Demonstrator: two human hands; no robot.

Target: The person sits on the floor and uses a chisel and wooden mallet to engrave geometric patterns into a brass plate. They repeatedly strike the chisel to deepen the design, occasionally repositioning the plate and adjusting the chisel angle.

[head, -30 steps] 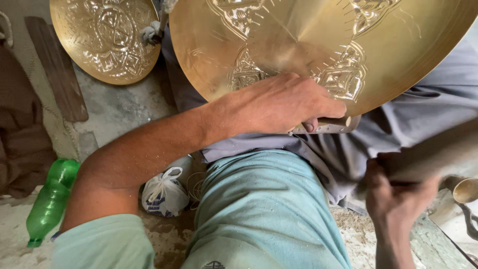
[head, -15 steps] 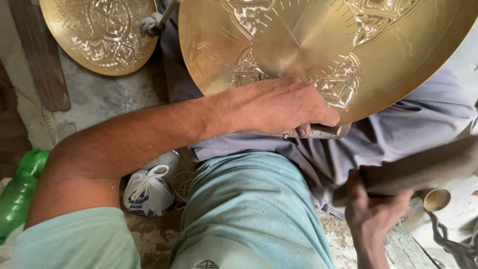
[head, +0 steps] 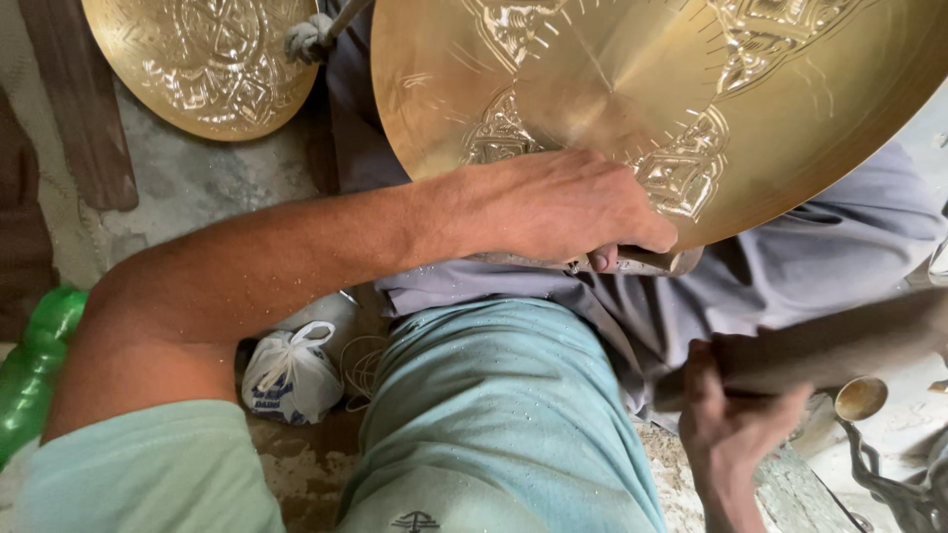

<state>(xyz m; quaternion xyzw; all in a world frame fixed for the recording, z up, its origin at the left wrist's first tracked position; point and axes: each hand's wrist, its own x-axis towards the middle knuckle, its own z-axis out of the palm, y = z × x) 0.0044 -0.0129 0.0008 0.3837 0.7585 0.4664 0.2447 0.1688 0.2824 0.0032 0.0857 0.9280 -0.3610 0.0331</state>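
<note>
There are two round brass plates with raised patterns. The big brass plate (head: 632, 89) leans on the person's lap, near the top of the view. The small brass plate (head: 202, 59) lies on the gray floor (head: 188, 188) to the left, well apart from the hands.

The left hand (head: 563, 202) rests on the bottom edge of the big plate, and its fingers are closed around one thin metal tool (head: 632, 262) held against that edge. The right hand (head: 736, 419) is wrapped tight around one wooden mallet (head: 820, 345), lower right, apart from the plate.

One white bag (head: 289, 375) and one green bottle (head: 30, 370) lie on the floor.
</note>
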